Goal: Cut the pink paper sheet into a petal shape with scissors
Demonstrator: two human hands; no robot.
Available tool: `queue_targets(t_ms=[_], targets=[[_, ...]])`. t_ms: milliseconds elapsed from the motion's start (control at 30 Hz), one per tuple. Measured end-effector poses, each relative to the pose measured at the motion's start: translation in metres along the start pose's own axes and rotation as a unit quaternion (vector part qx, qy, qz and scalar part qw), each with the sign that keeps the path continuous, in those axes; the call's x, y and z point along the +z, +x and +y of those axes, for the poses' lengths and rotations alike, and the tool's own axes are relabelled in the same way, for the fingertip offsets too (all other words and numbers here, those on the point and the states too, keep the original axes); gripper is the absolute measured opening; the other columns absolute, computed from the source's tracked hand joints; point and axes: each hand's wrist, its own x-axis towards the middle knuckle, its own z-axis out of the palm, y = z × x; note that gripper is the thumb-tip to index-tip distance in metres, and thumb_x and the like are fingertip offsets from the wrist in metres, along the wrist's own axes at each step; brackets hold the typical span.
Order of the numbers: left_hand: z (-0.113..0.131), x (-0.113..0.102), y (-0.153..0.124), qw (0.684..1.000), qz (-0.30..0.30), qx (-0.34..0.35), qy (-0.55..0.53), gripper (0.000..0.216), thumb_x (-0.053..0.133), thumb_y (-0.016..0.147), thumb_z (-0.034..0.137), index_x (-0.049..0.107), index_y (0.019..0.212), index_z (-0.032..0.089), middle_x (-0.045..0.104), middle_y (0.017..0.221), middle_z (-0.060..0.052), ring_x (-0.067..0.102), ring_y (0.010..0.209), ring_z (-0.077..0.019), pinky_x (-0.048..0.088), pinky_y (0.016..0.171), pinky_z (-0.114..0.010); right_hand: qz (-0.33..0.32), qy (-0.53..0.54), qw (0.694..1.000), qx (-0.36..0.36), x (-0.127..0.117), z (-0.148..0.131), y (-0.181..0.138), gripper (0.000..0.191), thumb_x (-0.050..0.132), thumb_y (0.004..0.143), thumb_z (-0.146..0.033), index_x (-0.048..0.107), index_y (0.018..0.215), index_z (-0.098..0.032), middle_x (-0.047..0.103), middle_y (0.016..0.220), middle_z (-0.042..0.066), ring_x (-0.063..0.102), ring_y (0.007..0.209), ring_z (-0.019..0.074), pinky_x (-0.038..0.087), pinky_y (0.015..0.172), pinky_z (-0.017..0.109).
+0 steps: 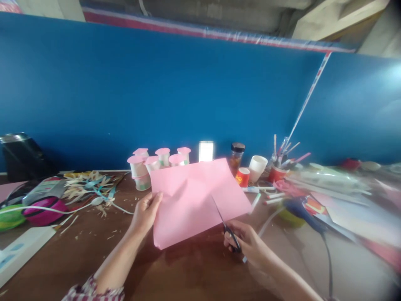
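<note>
A large sheet of pink paper (191,200) is held up above the brown table, tilted toward me. My left hand (148,209) pinches its left edge between thumb and fingers. My right hand (242,240) is closed around the dark handles of a pair of scissors (233,239). The scissors' blades lie against the lower right part of the sheet, pointing up and left. Whether the paper is between the blades is too blurred to tell. Behind the sheet stand several white paper cups (138,167) topped with pink paper pieces.
A dark-lidded jar (237,154), a red cup (242,177) and a white cup (258,168) stand behind. Pens fill another cup (278,173). A glue gun (305,211) lies right. Wood shavings (90,186), cables and a power strip (23,251) are left. A blue partition (163,88) rises behind.
</note>
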Motion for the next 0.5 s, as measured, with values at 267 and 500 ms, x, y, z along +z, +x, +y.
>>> queue_targets(t_ms=[267, 500], targets=[[0.000, 0.000, 0.000, 1.000, 0.000, -0.007, 0.009, 0.043, 0.056, 0.072, 0.051, 0.065, 0.087, 0.012, 0.063, 0.070, -0.003, 0.055, 0.066, -0.0167, 0.042, 0.058, -0.022, 0.030, -0.002, 1.000, 0.000, 0.001, 0.008, 0.003, 0.026, 0.064, 0.073, -0.036, 0.053, 0.066, -0.015, 0.047, 0.055, -0.003, 0.042, 0.051, 0.0091, 0.033, 0.047, 0.021], [-0.001, 0.000, 0.000, 1.000, 0.009, -0.007, 0.012, 0.041, 0.057, 0.070, 0.051, 0.066, 0.082, 0.012, 0.064, 0.067, -0.003, 0.055, 0.063, -0.0169, 0.042, 0.057, -0.022, 0.037, -0.017, 0.999, -0.005, 0.002, 0.010, 0.002, 0.021, 0.062, 0.075, -0.033, 0.057, 0.069, -0.014, 0.050, 0.055, -0.002, 0.044, 0.050, 0.0095, 0.034, 0.047, 0.021]])
